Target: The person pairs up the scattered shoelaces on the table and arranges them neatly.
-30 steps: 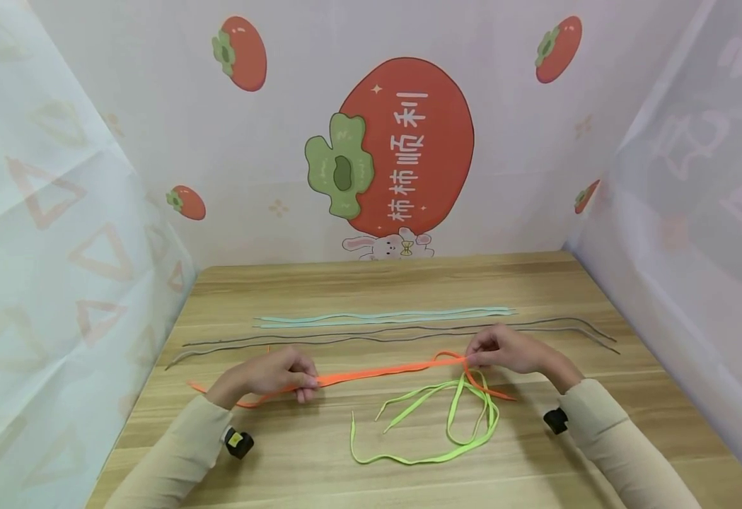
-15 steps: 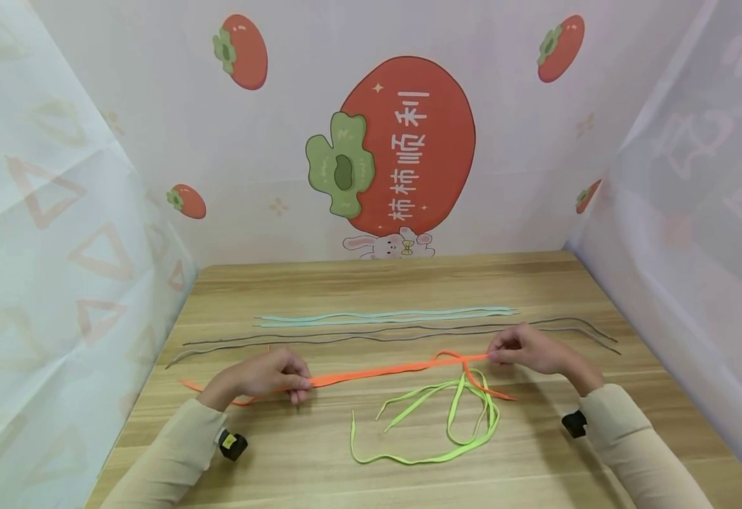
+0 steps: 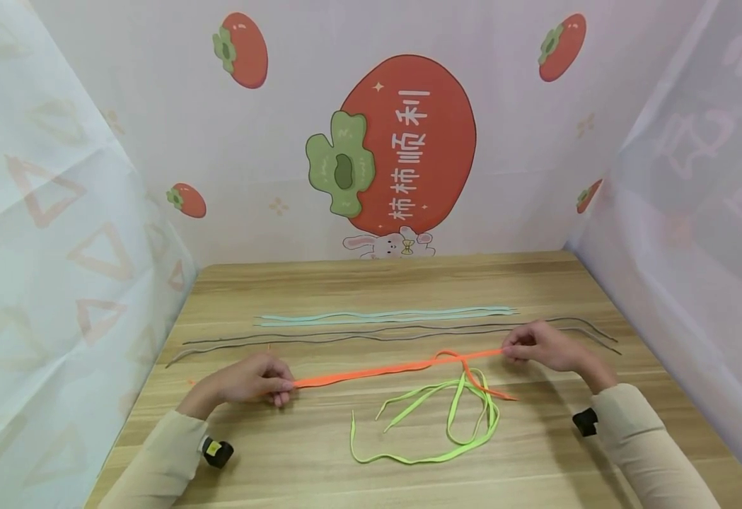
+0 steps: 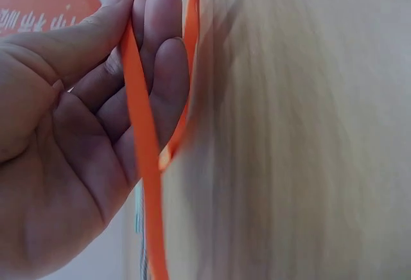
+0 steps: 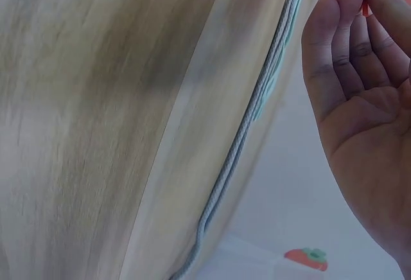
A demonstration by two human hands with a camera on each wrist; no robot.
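Lace — flat, narrow, bright orange

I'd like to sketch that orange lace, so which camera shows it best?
The head view: most of the orange lace shows there, running side to side, one end near the yellow-green lace. The left wrist view shows only close-up parts; the right wrist view, just a tiny orange bit.

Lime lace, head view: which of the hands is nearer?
Right. In the picture, the right hand is just up and right of the lime lace's top end; the left hand is farther off, left of its leftmost tip.
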